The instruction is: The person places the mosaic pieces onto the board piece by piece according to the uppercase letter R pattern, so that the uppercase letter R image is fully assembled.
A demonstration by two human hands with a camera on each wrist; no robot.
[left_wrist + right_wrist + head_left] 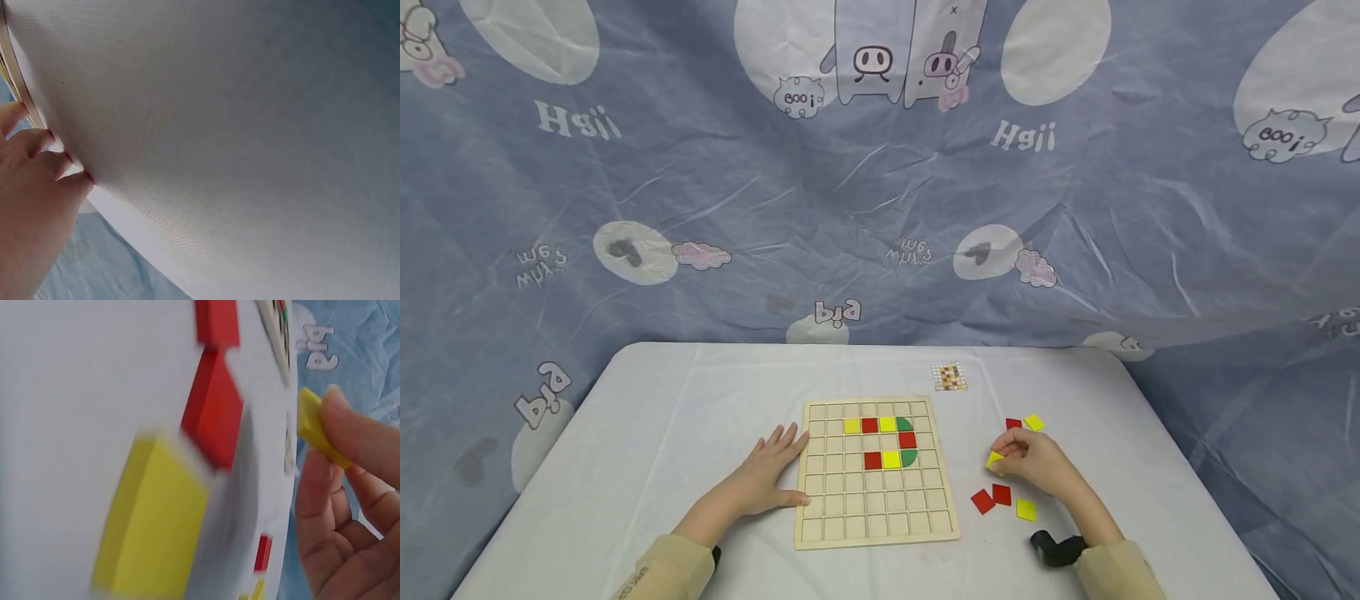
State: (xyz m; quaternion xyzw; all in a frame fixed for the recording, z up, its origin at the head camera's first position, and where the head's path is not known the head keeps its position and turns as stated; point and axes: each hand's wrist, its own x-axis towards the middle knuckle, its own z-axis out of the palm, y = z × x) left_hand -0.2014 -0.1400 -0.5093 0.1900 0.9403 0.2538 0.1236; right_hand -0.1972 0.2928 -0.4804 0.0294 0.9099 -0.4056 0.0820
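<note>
A wooden grid board lies on the table, with yellow and red squares and green quarter-round tiles forming a hook shape in its upper cells. My left hand rests at the board's left edge, fingers spread and straight; in the left wrist view its fingertips touch down beside the wooden edge. Right of the board, my right hand pinches a yellow square tile between thumb and fingers, held above the table. Below that hand lie two red tiles and a yellow tile. Beyond it are a red tile and another yellow tile.
A small pattern card lies behind the board's upper right corner. Black straps show at the right wrist. A white cloth covers the table, and a printed blue-grey curtain hangs behind its back edge.
</note>
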